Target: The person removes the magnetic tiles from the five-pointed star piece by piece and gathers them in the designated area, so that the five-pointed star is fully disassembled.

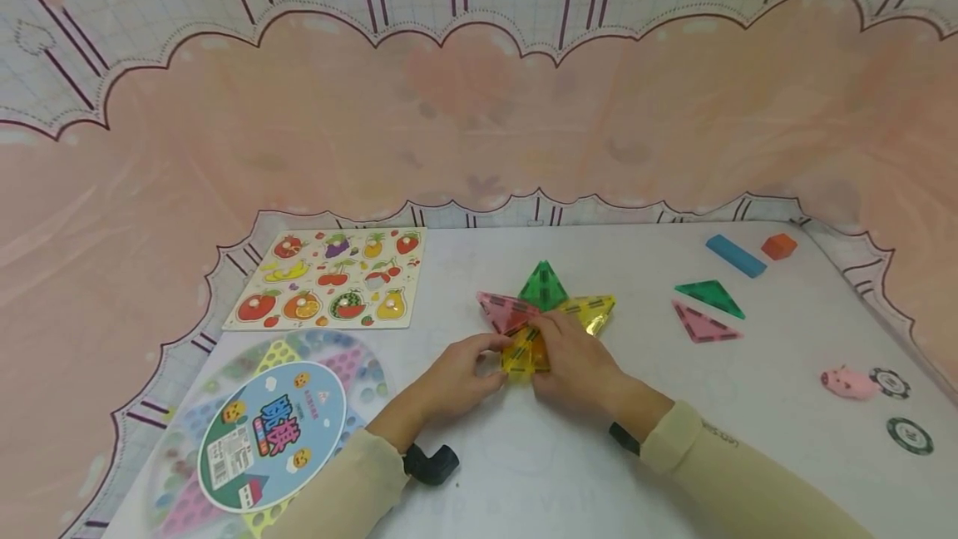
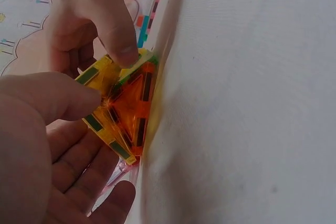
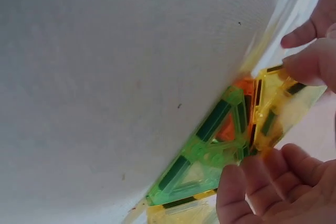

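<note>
Between the two hands stands a star-like build of translucent magnetic tiles, with a pink point [image 1: 511,312], a green point [image 1: 544,285] and a yellow point [image 1: 591,308]. At its near side is a yellow triangular magnetic tile [image 1: 518,356], beside an orange tile [image 2: 130,107]. My left hand [image 1: 464,373] pinches the yellow tile from the left, thumb on its face. My right hand [image 1: 580,360] holds the near part from the right, its thumb at the upper edge in the left wrist view. A green tile [image 3: 210,140] shows close to its fingertips in the right wrist view.
Loose green [image 1: 711,298] and pink triangle tiles [image 1: 703,324] lie right, below a blue bar [image 1: 736,255] and an orange block [image 1: 779,246]. A toy pig [image 1: 848,382] and two chips lie farther right. A fruit puzzle board [image 1: 325,281] and round game board [image 1: 367,373] lie left.
</note>
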`<control>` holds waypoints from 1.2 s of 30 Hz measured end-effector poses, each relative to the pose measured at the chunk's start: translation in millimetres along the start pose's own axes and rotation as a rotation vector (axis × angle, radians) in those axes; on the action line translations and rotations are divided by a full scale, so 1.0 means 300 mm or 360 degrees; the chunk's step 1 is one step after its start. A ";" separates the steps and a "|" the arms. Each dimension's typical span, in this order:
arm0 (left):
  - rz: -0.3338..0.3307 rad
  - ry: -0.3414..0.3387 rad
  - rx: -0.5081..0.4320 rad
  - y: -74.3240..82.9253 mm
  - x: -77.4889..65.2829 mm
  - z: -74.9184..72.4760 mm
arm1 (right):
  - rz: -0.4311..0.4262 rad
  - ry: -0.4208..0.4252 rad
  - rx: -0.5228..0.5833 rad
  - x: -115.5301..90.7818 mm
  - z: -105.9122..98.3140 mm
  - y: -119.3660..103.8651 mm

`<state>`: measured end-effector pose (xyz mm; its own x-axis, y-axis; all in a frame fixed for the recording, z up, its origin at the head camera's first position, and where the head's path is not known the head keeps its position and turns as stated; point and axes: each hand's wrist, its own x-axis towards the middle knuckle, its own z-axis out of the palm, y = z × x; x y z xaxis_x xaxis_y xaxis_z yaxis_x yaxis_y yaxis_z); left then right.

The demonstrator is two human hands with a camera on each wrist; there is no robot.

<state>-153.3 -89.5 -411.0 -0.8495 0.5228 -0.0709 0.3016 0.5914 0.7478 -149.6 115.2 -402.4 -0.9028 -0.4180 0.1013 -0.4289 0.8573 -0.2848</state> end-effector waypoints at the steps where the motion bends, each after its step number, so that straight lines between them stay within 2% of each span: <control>1: 0.0007 0.0004 0.0002 -0.001 0.001 0.000 | 0.0006 -0.0013 0.0036 -0.001 -0.003 0.001; 6: 0.0023 0.0019 0.0009 -0.003 -0.001 0.000 | 0.0082 -0.0110 0.0318 -0.006 -0.020 0.010; 11: 0.0025 0.0020 0.0011 0.000 -0.005 -0.003 | 0.0210 -0.0178 0.0694 -0.013 -0.040 0.021; 22: -0.0050 -0.0002 0.0006 0.005 -0.008 0.000 | 0.0419 -0.0086 0.1224 -0.012 -0.046 0.025; 30: -0.0030 -0.0025 0.0016 0.001 -0.008 0.013 | 0.0450 -0.0065 0.1271 -0.021 -0.048 0.021; 36: -0.0013 0.0017 0.0027 -0.002 -0.002 0.009 | 0.0316 -0.0060 0.1255 -0.018 -0.076 0.047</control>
<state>-151.9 -88.5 -413.0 -0.8564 0.5116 -0.0701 0.3017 0.6059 0.7361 -151.6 136.4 -385.2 -0.9519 -0.3022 -0.0498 -0.0994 0.4584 -0.8832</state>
